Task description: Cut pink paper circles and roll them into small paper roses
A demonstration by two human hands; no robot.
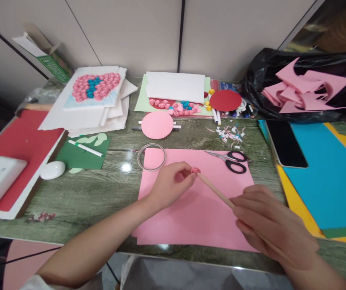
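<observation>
Over the pink paper sheets (173, 225) in the middle of the table, my left hand (173, 181) pinches a small rolled pink paper flower (195, 170) between thumb and fingertips. My right hand (269, 217) is wrapped round a thin wooden stick (217, 191), whose tip touches the flower or sits right beside it. Black-handled scissors (231, 160) lie at the sheets' upper right. A roll of clear tape (151, 168) rests over their upper left corner. Beyond the sheets is a pink paper oval (157, 125) on top of some pens.
Finished pink and blue flower work (96, 86) lies back left, near green paper (82, 155) and a white device (2, 181). Paper scraps (231, 133) lie behind the scissors. At right are a phone (286, 143), blue paper (330, 177) and a black bag (254, 88) of pink offcuts.
</observation>
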